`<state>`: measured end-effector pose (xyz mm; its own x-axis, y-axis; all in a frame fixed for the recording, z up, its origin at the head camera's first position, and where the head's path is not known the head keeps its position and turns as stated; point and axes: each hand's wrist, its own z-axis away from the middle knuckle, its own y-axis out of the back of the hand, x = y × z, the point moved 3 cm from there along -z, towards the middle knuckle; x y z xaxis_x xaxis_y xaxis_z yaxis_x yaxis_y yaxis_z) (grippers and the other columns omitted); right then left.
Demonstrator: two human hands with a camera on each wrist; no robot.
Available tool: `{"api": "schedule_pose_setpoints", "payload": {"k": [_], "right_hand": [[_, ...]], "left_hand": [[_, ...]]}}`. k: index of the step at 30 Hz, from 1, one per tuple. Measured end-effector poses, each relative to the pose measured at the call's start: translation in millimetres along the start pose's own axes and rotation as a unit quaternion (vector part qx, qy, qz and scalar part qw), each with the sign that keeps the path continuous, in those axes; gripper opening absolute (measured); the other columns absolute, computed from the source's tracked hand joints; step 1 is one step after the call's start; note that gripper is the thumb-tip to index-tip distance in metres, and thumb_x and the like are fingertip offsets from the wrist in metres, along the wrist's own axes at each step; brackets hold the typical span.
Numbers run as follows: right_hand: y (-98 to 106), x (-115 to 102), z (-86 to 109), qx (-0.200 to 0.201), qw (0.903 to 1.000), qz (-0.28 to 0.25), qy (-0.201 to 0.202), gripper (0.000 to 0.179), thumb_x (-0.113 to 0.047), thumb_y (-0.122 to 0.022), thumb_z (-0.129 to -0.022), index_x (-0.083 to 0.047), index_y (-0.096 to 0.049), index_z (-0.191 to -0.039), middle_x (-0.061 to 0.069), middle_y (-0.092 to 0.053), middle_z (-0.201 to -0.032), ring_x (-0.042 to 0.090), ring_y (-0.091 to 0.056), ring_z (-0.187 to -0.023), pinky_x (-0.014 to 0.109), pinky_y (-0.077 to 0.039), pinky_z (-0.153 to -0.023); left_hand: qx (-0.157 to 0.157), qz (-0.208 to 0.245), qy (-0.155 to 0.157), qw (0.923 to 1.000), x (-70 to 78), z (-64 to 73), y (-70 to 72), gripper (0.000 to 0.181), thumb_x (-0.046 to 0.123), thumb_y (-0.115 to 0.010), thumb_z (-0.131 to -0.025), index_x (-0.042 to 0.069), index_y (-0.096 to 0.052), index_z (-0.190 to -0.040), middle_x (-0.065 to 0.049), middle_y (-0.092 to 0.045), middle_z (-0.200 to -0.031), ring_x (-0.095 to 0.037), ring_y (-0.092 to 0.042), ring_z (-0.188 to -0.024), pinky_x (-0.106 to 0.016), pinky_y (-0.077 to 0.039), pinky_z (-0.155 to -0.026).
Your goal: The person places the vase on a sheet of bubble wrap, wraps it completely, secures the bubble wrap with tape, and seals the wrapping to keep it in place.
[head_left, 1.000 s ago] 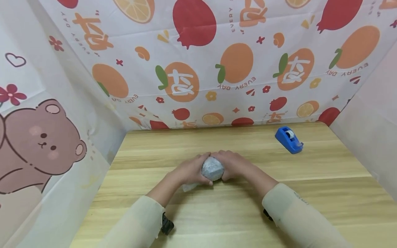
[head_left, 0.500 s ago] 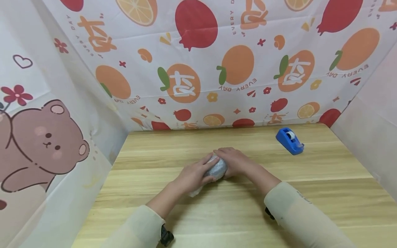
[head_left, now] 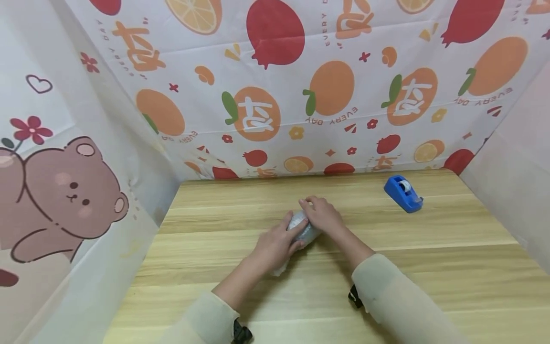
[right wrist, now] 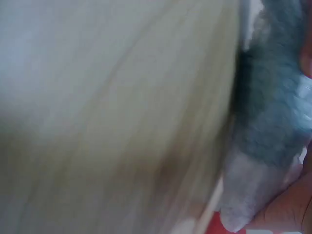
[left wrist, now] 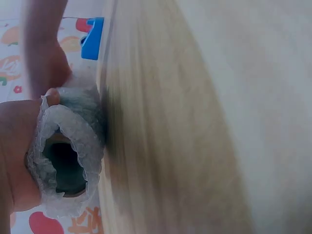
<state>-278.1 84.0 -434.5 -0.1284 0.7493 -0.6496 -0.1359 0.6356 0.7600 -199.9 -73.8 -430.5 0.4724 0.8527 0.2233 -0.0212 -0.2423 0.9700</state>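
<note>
A bubble-wrapped cylinder (head_left: 308, 234) lies close over the table, slanting away to the right. My left hand (head_left: 275, 246) grips its near part, fingers over the top and thumb along the side. At the far end, my right hand (head_left: 324, 217) holds it with bent fingers. The left wrist view looks into the near end, where crumpled bubble wrap (left wrist: 92, 141) rings a dark round hollow with a thin rim. In the right wrist view the wrapped side (right wrist: 273, 102) runs down to a paler, narrower end beside the right hand (right wrist: 287, 209).
A blue tape dispenser (head_left: 404, 193) with a roll of tape stands toward the back right of the wooden table (head_left: 206, 210). Behind the table hangs a fruit-print cloth (head_left: 331, 86). Another cloth with a bear print (head_left: 77, 191) hangs at the left.
The cylinder has turned from end-on to slanted, its far end now toward the right. My right hand has moved up over that far end; the left hand has shifted slightly right.
</note>
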Motion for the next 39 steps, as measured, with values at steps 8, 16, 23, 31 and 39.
{"api": "schedule_pose_setpoints", "payload": {"k": [8,16,23,31,39], "right_hand": [[-10,4,-11.0,0.034,0.9976,0.034,-0.051,0.053,-0.058,-0.048,-0.095,-0.015,-0.065,-0.122,0.012,-0.061,-0.129,0.031,-0.06,-0.113,0.055,-0.046,-0.09],[-17,-1,-6.6,0.056,0.996,0.055,-0.042,0.041,-0.048,-0.055,-0.093,-0.017,-0.067,-0.119,0.009,-0.064,-0.121,0.03,-0.063,-0.11,0.057,-0.043,-0.092],[-11,-15,-2.6,0.087,0.9889,0.12,-0.006,0.041,-0.056,-0.056,-0.093,-0.023,-0.07,-0.113,0.004,-0.065,-0.115,0.028,-0.065,-0.102,0.054,-0.043,-0.087],[-10,-17,-2.1,0.048,0.9953,0.084,-0.012,0.053,-0.066,-0.044,-0.094,-0.025,-0.069,-0.115,0.006,-0.063,-0.12,0.027,-0.062,-0.11,0.054,-0.043,-0.086],[-15,-13,0.3,0.059,0.995,0.077,-0.02,0.047,-0.065,-0.058,-0.087,-0.026,-0.07,-0.11,0.003,-0.064,-0.117,0.024,-0.062,-0.106,0.052,-0.041,-0.086]], "left_hand": [[0.012,0.002,-0.002,0.9999,4.9,3.3,-3.7,0.057,0.047,-0.049,-0.1,0.036,-0.032,-0.153,-0.013,-0.025,-0.161,-0.039,-0.041,-0.138,-0.06,-0.05,-0.086],[0.027,0.011,-0.109,0.9936,12.5,23.3,-2.9,0.059,0.048,-0.038,-0.104,0.011,-0.04,-0.15,-0.007,-0.027,-0.161,-0.027,-0.02,-0.15,-0.062,-0.027,-0.112],[0.066,0.204,-0.06,0.9748,3.7,26.2,5.3,0.051,0.024,-0.047,-0.104,0.019,-0.035,-0.153,-0.002,-0.043,-0.154,-0.027,-0.043,-0.138,-0.054,-0.035,-0.11],[0.129,0.164,-0.1,0.9729,0.9,20.1,3.1,0.051,0.006,-0.066,-0.089,0.011,-0.054,-0.139,-0.008,-0.051,-0.147,-0.03,-0.047,-0.136,-0.054,-0.04,-0.107],[0.249,0.205,-0.166,0.9317,3.2,24.3,-0.4,0.034,0.002,-0.073,-0.081,0.007,-0.068,-0.114,-0.01,-0.071,-0.117,-0.029,-0.065,-0.115,-0.05,-0.049,-0.097]]}}
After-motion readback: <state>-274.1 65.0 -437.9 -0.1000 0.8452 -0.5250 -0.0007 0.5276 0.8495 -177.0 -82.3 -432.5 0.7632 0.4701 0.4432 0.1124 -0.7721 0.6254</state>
